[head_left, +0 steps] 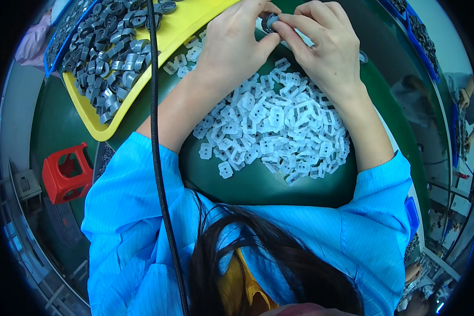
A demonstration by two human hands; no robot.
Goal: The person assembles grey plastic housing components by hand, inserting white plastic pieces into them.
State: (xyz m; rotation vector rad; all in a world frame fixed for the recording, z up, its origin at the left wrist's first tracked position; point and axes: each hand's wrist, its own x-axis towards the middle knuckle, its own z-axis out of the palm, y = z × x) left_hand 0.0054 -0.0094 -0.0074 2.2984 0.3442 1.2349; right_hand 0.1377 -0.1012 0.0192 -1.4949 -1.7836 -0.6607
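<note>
At the top of the head view, my left hand (237,42) and my right hand (326,45) meet over the far side of the green table. Between their fingertips sits a small dark grey ring-shaped plastic part (269,22). The left fingers and thumb close around its left side, while my right thumb and forefinger press on its right side. Part of the ring is covered by the fingers. Below the hands, between my forearms, a wide pile of small translucent white plastic pieces with holes (274,121) lies spread on the green tabletop (247,184).
A yellow tray (97,131) heaped with grey ring-shaped parts (110,52) stands at the left. Blue bins (424,47) of dark parts line the right. A red stool (68,174) is at the lower left. A black cable (155,131) hangs down through the view. Other people's hands (466,97) show at right.
</note>
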